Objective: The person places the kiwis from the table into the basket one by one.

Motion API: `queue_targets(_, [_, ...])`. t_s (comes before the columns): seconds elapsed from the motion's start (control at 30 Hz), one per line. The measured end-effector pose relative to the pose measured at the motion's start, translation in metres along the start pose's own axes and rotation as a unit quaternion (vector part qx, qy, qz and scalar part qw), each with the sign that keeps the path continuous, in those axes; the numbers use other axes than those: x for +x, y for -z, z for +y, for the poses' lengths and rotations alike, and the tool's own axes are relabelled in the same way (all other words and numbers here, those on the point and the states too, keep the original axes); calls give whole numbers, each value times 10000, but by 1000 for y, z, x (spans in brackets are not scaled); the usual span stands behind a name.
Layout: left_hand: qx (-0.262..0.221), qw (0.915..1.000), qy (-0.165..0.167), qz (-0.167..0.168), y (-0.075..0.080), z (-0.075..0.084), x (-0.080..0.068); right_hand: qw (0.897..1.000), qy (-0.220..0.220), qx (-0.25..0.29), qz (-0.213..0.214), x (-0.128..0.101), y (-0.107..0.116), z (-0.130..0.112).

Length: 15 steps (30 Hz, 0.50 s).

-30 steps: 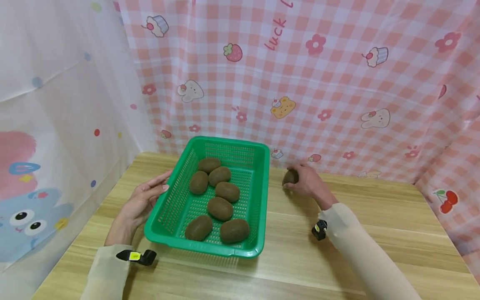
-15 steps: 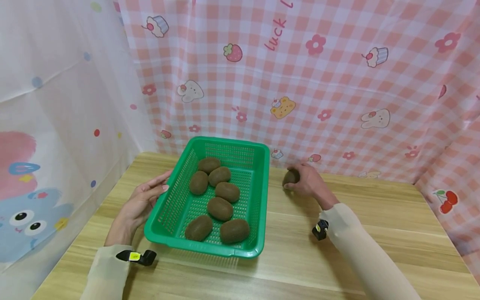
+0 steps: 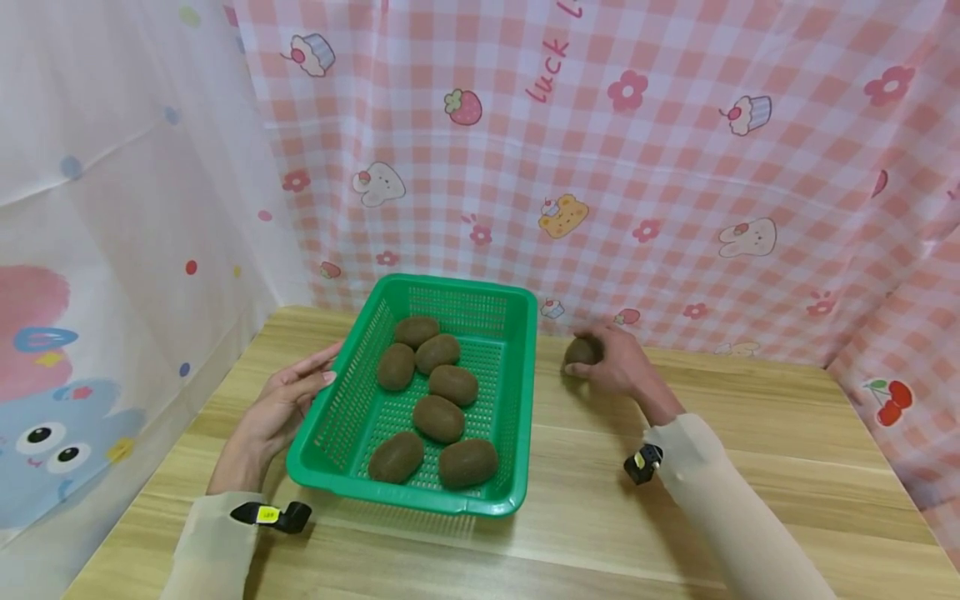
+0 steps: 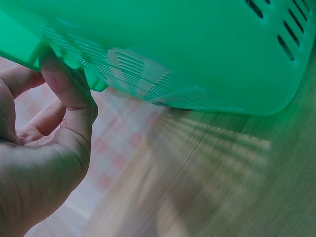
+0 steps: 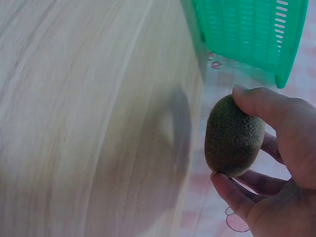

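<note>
A green plastic basket [image 3: 405, 497] with slotted sides stands on the wooden table, holding several brown kiwifruits [image 3: 438, 418]. At its left rim is my left hand [image 3: 277, 410]; thumb and fingers pinch the edge, as the left wrist view shows with the thumb [image 4: 64, 81] bent up under the basket rim. To the right of the basket, near the back of the table, my right hand [image 3: 621, 363] grips one more kiwifruit [image 5: 234, 138]. The right thumb [image 5: 264, 103] lies on one end of this fruit and the fingertips on the other.
The wooden table [image 3: 592, 508] reaches back to a pink checked curtain [image 3: 600, 150], close behind the basket and right hand. A white printed curtain [image 3: 150, 217] hangs along the left side. Each wrist carries a small black camera [image 3: 643, 463].
My right hand has shifted very slightly with the kiwifruit, its thumb lying a little higher across it. The whole head view has drifted a touch. The left hand and basket stay put.
</note>
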<state>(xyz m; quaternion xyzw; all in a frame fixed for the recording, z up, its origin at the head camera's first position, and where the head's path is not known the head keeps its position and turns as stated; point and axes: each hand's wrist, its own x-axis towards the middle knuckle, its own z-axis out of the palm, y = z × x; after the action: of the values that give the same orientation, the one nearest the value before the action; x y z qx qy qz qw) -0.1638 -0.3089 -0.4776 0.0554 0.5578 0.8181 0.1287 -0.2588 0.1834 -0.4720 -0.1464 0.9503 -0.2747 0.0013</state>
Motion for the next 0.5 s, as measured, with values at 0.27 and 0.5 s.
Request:
queue_targets(0.27, [36, 10000, -14, -29, 0, 0, 0, 9988, -35, 486, 42, -4, 3, -8])
queue_targets(0.5, [50, 10000, 18, 9, 0, 1, 0, 9961, -161, 862, 54, -7, 5, -17])
